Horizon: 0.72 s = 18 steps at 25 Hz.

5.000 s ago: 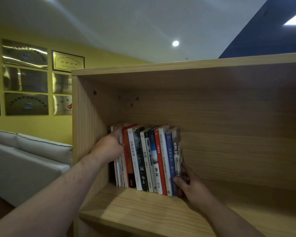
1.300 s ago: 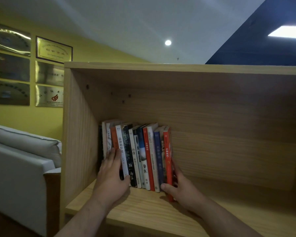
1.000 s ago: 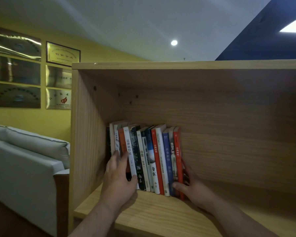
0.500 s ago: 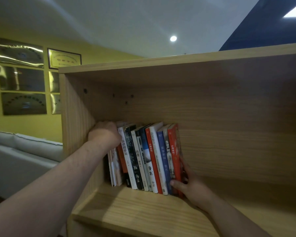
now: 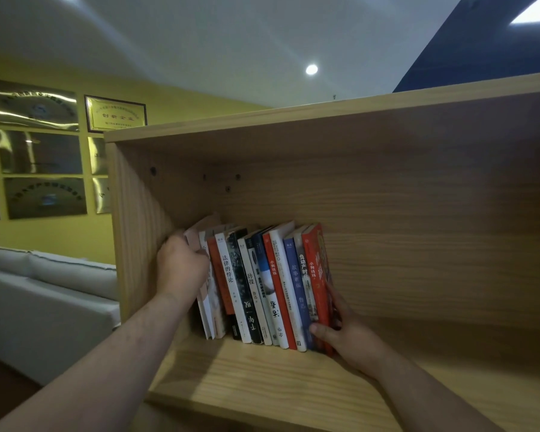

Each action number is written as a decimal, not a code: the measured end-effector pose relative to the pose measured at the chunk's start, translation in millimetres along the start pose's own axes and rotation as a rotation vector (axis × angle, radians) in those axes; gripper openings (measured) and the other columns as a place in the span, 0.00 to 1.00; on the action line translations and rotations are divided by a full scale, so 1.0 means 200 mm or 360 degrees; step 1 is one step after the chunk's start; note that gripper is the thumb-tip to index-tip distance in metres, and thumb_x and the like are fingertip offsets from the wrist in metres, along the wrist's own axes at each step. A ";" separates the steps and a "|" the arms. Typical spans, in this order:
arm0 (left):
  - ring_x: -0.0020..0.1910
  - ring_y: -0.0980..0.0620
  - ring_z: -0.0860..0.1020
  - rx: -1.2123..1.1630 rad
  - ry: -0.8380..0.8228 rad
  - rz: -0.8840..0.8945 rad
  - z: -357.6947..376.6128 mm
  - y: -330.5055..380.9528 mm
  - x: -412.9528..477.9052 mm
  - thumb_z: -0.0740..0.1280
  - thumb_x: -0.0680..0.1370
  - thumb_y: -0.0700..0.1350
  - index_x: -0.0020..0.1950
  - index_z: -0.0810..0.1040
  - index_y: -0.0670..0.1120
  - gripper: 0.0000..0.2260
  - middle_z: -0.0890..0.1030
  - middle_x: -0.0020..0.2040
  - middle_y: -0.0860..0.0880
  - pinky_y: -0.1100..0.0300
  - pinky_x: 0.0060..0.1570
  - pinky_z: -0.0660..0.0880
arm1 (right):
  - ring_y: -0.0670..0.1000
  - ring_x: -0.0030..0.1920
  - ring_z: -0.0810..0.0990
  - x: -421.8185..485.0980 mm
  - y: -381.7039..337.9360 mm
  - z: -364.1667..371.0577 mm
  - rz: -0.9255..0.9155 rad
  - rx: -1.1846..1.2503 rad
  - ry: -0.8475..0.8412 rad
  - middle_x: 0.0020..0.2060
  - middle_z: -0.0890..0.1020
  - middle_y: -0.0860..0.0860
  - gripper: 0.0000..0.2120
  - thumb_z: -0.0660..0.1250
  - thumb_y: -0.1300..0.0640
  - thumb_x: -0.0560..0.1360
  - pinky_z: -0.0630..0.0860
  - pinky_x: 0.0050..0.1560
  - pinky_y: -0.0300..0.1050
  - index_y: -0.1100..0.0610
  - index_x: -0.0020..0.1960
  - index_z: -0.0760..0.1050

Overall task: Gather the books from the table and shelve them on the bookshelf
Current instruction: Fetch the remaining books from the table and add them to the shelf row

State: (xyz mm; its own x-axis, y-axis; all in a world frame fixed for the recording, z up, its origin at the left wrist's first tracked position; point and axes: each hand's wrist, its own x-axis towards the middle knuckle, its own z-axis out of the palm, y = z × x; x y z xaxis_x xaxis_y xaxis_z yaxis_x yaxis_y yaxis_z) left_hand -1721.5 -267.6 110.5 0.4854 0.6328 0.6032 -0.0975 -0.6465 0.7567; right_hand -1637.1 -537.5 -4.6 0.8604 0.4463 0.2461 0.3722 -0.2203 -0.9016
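left hand (image 5: 181, 269) grips pale book (image 5: 201, 233) | right hand (image 5: 348, 336) pinches red book (image 5: 318, 275) 小狗钱钱

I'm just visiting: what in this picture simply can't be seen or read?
Head view:
- fingers of the left hand: behind the hand's own back, grip unclear.
- spines of the leftmost books: covered by that hand.
- lower cover of the red book: behind the right hand gripping it.
- wall plaques: lettering mostly blurred.
- bookshelf: right end cut off by the frame edge.
- table: outside the view.
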 end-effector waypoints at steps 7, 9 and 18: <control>0.39 0.56 0.79 -0.0257 -0.0118 -0.0267 0.00 -0.11 -0.14 0.65 0.80 0.35 0.52 0.75 0.51 0.10 0.81 0.46 0.52 0.62 0.32 0.72 | 0.47 0.67 0.75 -0.01 0.00 -0.01 0.0039 0.0005 0.0011 0.69 0.75 0.43 0.48 0.75 0.54 0.74 0.74 0.70 0.58 0.29 0.77 0.47; 0.38 0.58 0.78 -0.0265 -0.0088 -0.0187 -0.08 -0.10 -0.19 0.65 0.80 0.36 0.53 0.75 0.52 0.10 0.79 0.43 0.56 0.61 0.31 0.72 | 0.46 0.67 0.76 -0.02 -0.01 0.00 0.0031 0.0001 0.0018 0.69 0.75 0.43 0.48 0.76 0.53 0.73 0.74 0.70 0.59 0.25 0.75 0.48; 0.42 0.56 0.80 -0.0567 0.0168 -0.0193 -0.45 -0.09 -0.47 0.62 0.83 0.41 0.54 0.78 0.53 0.08 0.81 0.45 0.58 0.58 0.35 0.74 | 0.49 0.62 0.78 -0.10 -0.10 0.03 0.0089 -0.0243 0.0179 0.63 0.77 0.46 0.39 0.76 0.48 0.72 0.77 0.65 0.57 0.38 0.76 0.60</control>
State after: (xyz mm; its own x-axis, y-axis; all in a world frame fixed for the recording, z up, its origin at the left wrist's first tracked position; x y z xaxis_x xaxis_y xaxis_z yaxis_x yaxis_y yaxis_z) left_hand -1844.2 -277.0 63.4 0.4220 0.7479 0.5125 -0.3492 -0.3876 0.8531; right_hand -1663.5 -536.3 7.0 0.9114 0.3319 0.2432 0.3640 -0.3748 -0.8526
